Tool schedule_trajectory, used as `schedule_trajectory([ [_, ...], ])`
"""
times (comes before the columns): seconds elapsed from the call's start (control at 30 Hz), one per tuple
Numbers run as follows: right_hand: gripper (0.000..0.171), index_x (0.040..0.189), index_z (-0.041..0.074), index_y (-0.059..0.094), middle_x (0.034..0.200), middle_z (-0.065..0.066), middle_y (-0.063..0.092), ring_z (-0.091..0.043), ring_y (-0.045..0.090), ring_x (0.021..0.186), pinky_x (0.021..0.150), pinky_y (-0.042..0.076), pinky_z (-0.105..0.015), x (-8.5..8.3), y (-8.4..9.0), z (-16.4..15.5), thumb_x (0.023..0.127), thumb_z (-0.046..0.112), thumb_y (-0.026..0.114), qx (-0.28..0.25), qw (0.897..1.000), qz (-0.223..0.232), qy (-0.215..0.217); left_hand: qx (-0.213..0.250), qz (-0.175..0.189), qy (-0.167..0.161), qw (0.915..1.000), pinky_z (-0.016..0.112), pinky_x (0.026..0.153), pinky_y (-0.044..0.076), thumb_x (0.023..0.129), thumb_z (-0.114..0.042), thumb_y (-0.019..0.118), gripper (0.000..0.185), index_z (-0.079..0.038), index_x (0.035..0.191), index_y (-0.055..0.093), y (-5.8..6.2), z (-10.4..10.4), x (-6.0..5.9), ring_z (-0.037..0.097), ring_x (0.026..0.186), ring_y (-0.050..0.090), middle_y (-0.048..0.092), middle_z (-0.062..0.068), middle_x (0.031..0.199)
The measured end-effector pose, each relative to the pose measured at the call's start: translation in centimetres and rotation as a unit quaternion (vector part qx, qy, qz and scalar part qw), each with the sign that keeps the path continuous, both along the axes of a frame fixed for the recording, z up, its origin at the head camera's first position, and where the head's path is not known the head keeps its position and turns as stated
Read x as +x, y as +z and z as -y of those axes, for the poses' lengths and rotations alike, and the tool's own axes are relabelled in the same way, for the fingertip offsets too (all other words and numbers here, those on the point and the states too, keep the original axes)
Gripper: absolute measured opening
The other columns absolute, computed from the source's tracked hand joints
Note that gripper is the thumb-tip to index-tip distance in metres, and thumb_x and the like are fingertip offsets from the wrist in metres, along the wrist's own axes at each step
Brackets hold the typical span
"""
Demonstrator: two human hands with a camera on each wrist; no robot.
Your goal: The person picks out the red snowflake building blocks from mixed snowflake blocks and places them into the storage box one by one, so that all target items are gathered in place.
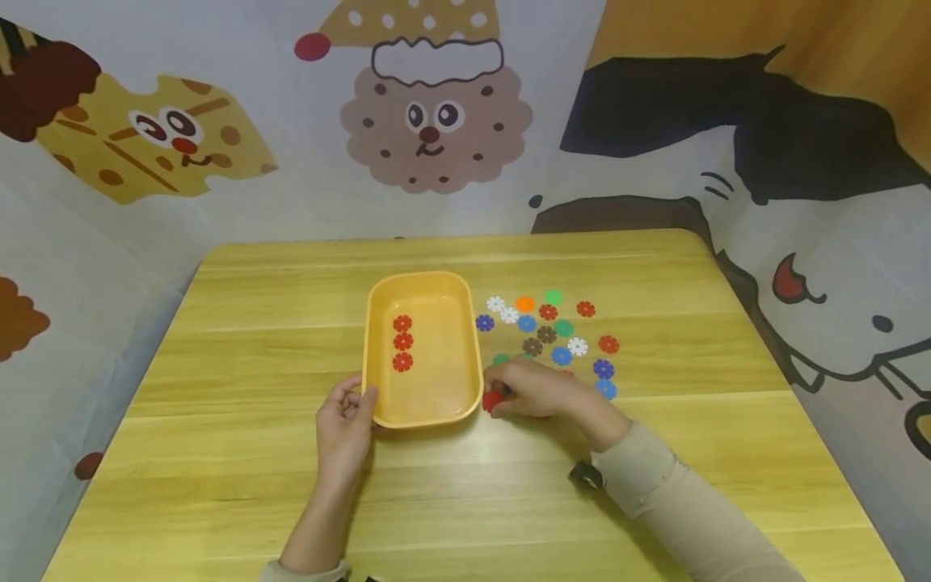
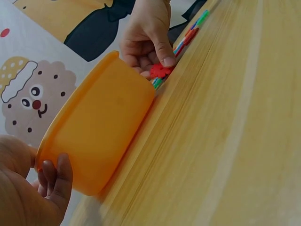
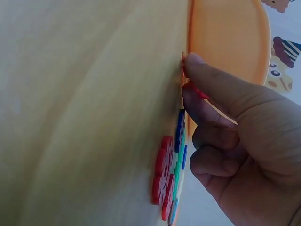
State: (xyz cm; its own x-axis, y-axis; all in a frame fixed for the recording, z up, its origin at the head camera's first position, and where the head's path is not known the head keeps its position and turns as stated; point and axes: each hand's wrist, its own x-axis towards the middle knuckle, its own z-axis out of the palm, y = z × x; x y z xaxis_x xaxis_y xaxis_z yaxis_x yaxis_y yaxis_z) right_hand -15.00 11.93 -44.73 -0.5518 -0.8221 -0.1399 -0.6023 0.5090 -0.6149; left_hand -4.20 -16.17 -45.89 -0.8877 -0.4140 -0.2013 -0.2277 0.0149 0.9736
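A yellow tray (image 1: pixel 425 424) with raised walls stands on the table, and three red snowflake discs (image 1: pixel 403 341) lie inside it in a column. My left hand (image 1: pixel 343 428) grips its near left corner, thumb over the rim and fingers against the outer wall (image 2: pixel 99 127). Just outside the near right corner, my right hand (image 1: pixel 534 388) pinches a red snowflake disc (image 2: pixel 160 71) between thumb and fingers, low over the table. In the right wrist view, red shows at the thumb tip (image 3: pixel 194 59) and below the thumb, partly hidden by the fingers.
Loose snowflake discs in white, blue (image 1: pixel 562 356), brown (image 1: pixel 546 335), green, orange (image 1: pixel 525 304) and red (image 1: pixel 608 344) are scattered right of the tray. Some lie partly under my right hand. A cartoon-printed cloth (image 1: pixel 436 218) hangs behind the wooden table (image 1: pixel 240 388).
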Motion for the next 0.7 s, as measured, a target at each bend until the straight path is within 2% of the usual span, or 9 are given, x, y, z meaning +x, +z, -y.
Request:
schedule_trajectory([
  [0.2,0.026,0.093,0.013,0.067,0.076,0.007,0.057,-0.010,0.050,0.073,0.067,0.048,-0.027,0.0,-0.2,0.0,0.078,0.018,0.087,0.009,1.000,0.009,-0.004,0.000,-0.009,-0.001,1.0000,0.025,0.058,0.060,0.101,-0.012,0.064,0.028,0.001,0.125,0.061,-0.2,0.1,0.1,0.013,0.066,0.062,0.057,0.012,0.087],
  [0.4,0.022,0.095,0.015,0.071,0.077,0.012,0.060,-0.008,0.055,0.071,0.065,0.051,-0.026,-0.1,-0.4,-0.1,0.081,0.022,0.086,-0.011,1.000,-0.002,-0.006,-0.006,-0.015,0.002,0.9999,0.025,0.057,0.060,0.100,-0.010,0.063,0.026,0.001,0.124,0.061,-0.5,0.1,0.1,0.013,0.065,0.062,0.058,0.013,0.086],
  [0.6,0.025,0.104,0.013,0.074,0.081,0.010,0.066,-0.008,0.058,0.066,0.060,0.055,-0.026,-0.8,-0.4,-0.6,0.083,0.023,0.084,-0.075,0.996,-0.007,-0.056,-0.005,-0.016,-0.002,0.9999,0.025,0.056,0.060,0.100,-0.010,0.063,0.027,0.002,0.124,0.060,-0.5,0.1,0.1,0.012,0.064,0.061,0.058,0.014,0.086],
  [0.7,0.030,0.109,0.012,0.074,0.086,0.010,0.068,-0.009,0.057,0.065,0.070,0.054,-0.027,-1.2,-0.2,-0.8,0.084,0.025,0.083,-0.087,0.991,-0.017,-0.097,-0.003,-0.017,-0.003,0.9999,0.025,0.056,0.059,0.101,-0.010,0.063,0.028,0.002,0.125,0.060,-0.4,0.1,0.1,0.012,0.064,0.061,0.058,0.014,0.087],
])
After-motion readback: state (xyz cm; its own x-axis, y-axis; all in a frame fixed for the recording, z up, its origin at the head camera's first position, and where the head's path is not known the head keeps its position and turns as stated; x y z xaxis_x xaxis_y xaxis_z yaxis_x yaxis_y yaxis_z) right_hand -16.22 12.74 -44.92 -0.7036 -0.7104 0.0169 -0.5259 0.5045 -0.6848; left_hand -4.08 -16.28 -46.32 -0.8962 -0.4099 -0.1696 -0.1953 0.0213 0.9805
